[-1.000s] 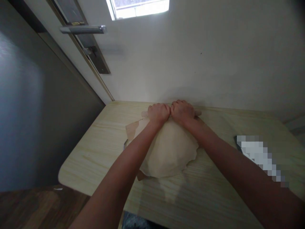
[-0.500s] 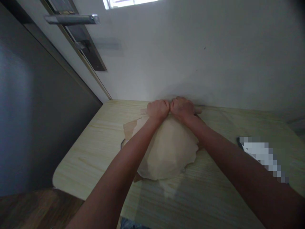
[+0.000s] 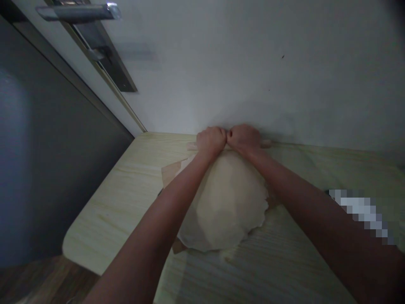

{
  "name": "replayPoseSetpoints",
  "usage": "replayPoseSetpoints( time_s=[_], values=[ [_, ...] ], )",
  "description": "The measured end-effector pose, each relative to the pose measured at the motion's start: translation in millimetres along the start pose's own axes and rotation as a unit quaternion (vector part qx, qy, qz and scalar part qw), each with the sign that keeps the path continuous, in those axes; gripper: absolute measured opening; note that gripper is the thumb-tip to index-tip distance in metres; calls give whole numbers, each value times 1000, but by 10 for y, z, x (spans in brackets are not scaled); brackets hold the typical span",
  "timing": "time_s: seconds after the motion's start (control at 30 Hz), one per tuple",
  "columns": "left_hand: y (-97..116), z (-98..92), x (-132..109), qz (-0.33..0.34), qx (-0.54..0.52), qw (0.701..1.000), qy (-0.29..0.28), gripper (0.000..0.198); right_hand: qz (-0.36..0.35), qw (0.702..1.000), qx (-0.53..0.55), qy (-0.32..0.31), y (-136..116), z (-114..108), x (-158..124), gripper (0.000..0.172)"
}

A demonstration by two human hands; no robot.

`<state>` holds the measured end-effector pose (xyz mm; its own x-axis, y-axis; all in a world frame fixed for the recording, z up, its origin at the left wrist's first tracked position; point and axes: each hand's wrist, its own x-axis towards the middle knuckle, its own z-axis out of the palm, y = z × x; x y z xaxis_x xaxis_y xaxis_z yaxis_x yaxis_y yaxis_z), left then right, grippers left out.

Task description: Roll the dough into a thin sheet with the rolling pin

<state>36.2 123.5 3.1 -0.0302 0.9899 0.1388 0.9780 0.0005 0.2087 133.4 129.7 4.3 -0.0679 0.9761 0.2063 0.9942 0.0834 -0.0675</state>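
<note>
Door (image 3: 202,63): white, across top; handle (image 3: 80,12) upper left.
Table (image 3: 104,211): pale wood, mid-frame to bottom, against door.
Dough (image 3: 228,202): thin sheet, centre, over board (image 3: 178,246); ragged edge could tear if pressed unevenly.
Rolling pin (image 3: 266,144): along dough's top edge; too long a push could knock knuckles on door.
Hands: left hand (image 3: 211,138) and right hand (image 3: 244,136) side by side, both wrapped round pin.

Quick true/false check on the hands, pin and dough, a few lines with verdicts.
1. Left hand and right hand both grip the pin. True.
2. The hands are wide apart. False: they are close side by side.
3. The dough has a ragged edge. True.
4. The pin is at the dough's near edge. False: it is at the far edge.
5. A corner of the board sticks out from under the dough. True.
</note>
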Motion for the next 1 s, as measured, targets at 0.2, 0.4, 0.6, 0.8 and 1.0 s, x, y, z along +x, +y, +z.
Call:
replayPoseSetpoints(
  time_s=[0.2,0.4,0.6,0.8,1.0],
  values=[
    [9,34,30,0,6,1000,17,46,5,1000,7,-1,4,6,21,39],
    [-6,45,-119,14,27,999,27,46,7,1000,11,-6,-17,-21,-174,40],
    [-24,6,-365,41,45,997,52,48,-39,999,-24,8,-40,-79,-449,40],
    [-52,-91,-667,78,50,994,58,45,-59,996,-10,64,-59,-106,-749,37],
    [-95,-120,-940,104,59,989,92,40,-66,993,11,93,-72,-127,-996,37]
  ],
)
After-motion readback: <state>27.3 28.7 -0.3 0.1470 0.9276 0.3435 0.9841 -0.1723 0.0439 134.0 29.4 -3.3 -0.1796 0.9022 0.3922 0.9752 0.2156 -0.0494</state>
